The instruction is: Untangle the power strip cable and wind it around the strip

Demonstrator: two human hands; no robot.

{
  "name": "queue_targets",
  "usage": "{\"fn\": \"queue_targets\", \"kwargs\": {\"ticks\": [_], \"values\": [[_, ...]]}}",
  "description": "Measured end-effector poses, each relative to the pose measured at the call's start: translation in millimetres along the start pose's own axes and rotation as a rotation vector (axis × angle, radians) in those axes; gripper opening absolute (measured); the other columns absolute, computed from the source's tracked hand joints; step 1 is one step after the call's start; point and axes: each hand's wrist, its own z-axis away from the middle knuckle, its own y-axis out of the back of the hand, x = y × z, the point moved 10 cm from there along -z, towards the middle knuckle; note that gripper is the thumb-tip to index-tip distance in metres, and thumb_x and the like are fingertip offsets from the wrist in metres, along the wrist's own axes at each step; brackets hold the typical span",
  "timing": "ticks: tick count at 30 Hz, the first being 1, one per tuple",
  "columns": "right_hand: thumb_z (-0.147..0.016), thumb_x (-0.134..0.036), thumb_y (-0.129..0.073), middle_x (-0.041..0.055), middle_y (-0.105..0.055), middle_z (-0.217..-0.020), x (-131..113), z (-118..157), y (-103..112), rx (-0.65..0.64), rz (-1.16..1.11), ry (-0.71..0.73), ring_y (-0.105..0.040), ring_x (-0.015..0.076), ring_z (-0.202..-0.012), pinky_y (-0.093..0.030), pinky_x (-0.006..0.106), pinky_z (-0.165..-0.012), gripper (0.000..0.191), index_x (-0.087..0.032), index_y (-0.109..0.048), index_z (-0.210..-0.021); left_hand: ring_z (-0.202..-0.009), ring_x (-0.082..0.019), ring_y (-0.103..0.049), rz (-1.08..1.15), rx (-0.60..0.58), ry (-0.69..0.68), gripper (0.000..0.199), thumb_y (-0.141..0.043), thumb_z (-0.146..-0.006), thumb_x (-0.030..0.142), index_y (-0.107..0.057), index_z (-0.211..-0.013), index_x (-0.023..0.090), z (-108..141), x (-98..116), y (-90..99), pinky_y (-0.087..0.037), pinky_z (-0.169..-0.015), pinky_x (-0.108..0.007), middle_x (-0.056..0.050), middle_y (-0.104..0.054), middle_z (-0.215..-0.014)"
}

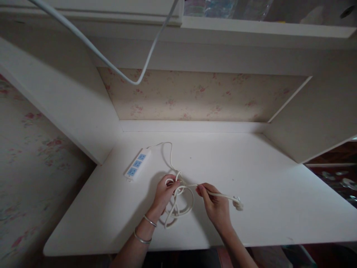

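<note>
One pale cord [193, 201] is gathered in loops near the middle of the front edge of the white surface [262, 175]. The left hand [166, 188] is curled closed around some loops; the right hand [214, 201] pinches the cord between thumb and fingers, and the plug [238, 204] sticks out beyond it, toward the right edge. The cord's other end joins the power strip [137, 164], lying aslant nearer the left edge, blue sockets up.
</note>
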Motion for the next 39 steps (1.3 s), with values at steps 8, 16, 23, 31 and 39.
{"fn": "queue_targets", "kwargs": {"ticks": [8, 16, 23, 31, 39], "values": [[-0.091, -0.044, -0.049, 0.0071, -0.071, -0.083, 0.9, -0.1, -9.3, -0.056, 0.145, 0.087, -0.069, 0.0207, -0.076, -0.054, 0.028, -0.066, 0.029, -0.019, -0.063, -0.095, -0.059, -0.012, -0.058, 0.015, 0.044, -0.018, 0.031, -0.073, -0.067, 0.035, -0.060, -0.088, 0.017, -1.4, 0.4, 4.9, -0.038, -0.050, -0.018, 0.002, -0.063, -0.067], [-0.094, -0.043, -0.042, 0.0057, -0.071, -0.078, -10.7, -11.8, -18.2, -0.032, 0.339, 0.137, -0.068, 0.0188, -0.068, -0.049, 0.024, -0.060, 0.032, -0.019, -0.063, -0.094, -0.060, -0.012, -0.058, 0.048, 0.007, -0.003, 0.040, -0.074, -0.065, 0.031, -0.062, -0.100, 0.014, -1.4, 0.1, 3.4, -0.039, -0.050, -0.019, -0.002, -0.066, -0.074], [-0.094, -0.037, -0.042, 0.0060, -0.070, -0.076, -25.3, -19.9, -27.7, -0.025, 0.510, 0.237, -0.065, 0.0166, -0.063, -0.044, 0.023, -0.059, 0.030, -0.017, -0.065, -0.094, -0.061, -0.012, -0.057, 0.098, 0.038, 0.005, 0.042, -0.075, -0.066, 0.033, -0.061, -0.101, 0.014, -3.2, -5.5, 8.4, -0.043, -0.053, -0.020, 0.000, -0.063, -0.070], [-0.095, -0.028, -0.042, 0.0051, -0.069, -0.079, -37.4, -17.6, -34.4, -0.046, 0.692, 0.342, -0.065, 0.0170, -0.069, -0.039, 0.023, -0.060, 0.024, -0.019, -0.064, -0.091, -0.066, -0.015, -0.062, 0.201, 0.029, 0.057, 0.047, -0.077, -0.065, 0.040, -0.062, -0.101, 0.015, 0.0, -6.9, 7.3, -0.046, -0.056, -0.021, -0.003, -0.066, -0.076], [-0.097, -0.027, -0.041, 0.0032, -0.069, -0.086, -44.3, -6.5, -42.5, -0.147, 0.670, 0.417, -0.064, 0.0163, -0.072, -0.041, 0.024, -0.063, 0.023, -0.021, -0.063, -0.096, -0.063, -0.014, -0.062, 0.213, 0.022, 0.068, 0.051, -0.080, -0.063, 0.042, -0.060, -0.102, 0.015, -2.1, -9.1, 6.1, -0.044, -0.055, -0.021, -0.001, -0.065, -0.072]]}}
